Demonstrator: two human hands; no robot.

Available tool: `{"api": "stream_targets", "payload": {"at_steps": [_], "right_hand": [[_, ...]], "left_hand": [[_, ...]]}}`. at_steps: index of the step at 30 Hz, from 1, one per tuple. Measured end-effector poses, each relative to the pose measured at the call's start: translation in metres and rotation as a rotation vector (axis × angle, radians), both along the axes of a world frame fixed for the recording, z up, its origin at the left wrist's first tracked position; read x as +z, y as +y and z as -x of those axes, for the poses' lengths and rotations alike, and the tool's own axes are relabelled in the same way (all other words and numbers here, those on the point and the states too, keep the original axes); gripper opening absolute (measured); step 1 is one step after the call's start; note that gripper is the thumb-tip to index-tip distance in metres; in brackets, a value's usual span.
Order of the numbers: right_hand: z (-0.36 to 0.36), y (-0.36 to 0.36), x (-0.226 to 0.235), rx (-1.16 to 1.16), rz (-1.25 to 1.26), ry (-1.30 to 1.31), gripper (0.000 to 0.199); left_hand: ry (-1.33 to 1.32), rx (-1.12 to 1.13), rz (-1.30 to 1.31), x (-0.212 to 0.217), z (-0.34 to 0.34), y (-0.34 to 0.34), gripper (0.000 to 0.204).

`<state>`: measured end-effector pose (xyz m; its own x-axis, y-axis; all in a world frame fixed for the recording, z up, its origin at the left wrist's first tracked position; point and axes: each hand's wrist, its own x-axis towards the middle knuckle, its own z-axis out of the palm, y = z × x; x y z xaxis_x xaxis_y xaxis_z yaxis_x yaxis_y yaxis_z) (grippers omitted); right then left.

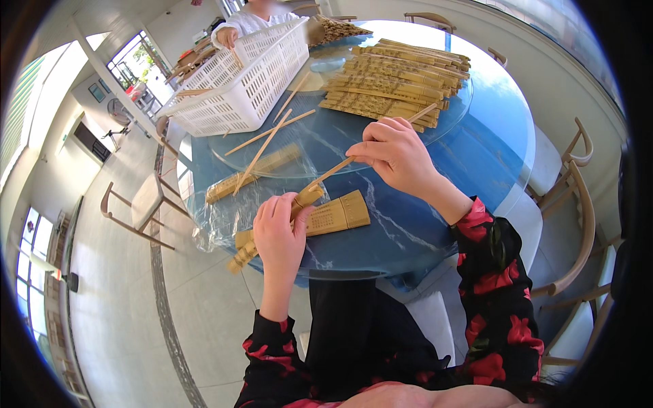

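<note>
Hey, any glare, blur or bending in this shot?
Head view: fisheye bending curves the room toward a black rim; pale glare washes the far right of the blue table; the left windows look overexposed; the co-worker's face is blurred; the left hand and right hand look fairly clear.

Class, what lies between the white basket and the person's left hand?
The head view shows loose wooden sticks, a gold packet and clear plastic film between the white basket and left hand; one stick crosses the packet.

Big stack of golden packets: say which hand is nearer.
Right. The right hand is in front of the stack; the left hand is farther away, to its lower left.
</note>
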<state>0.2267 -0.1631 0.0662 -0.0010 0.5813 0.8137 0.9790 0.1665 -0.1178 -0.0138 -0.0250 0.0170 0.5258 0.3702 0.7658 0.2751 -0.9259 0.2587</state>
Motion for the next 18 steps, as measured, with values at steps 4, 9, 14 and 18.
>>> {"api": "stream_targets", "payload": {"at_steps": [4,9,14,18], "right_hand": [[-0.0046,0.0004,0.0002,-0.030,-0.012,-0.042,0.010],[-0.0076,-0.0024,0.0014,-0.060,-0.006,-0.106,0.010],[-0.0035,-0.0048,0.0029,-0.036,0.046,-0.095,0.008],[-0.0038,-0.0031,0.0026,-0.024,0.036,-0.102,0.006]], "left_hand": [[0.016,-0.004,0.007,0.0025,0.0006,-0.0015,0.028],[-0.011,-0.021,0.000,-0.0006,-0.0025,0.0012,0.026],[-0.004,-0.004,0.038,0.0035,-0.0010,-0.0032,0.023],[-0.013,0.004,0.051,0.0026,-0.0005,-0.0021,0.025]]}}
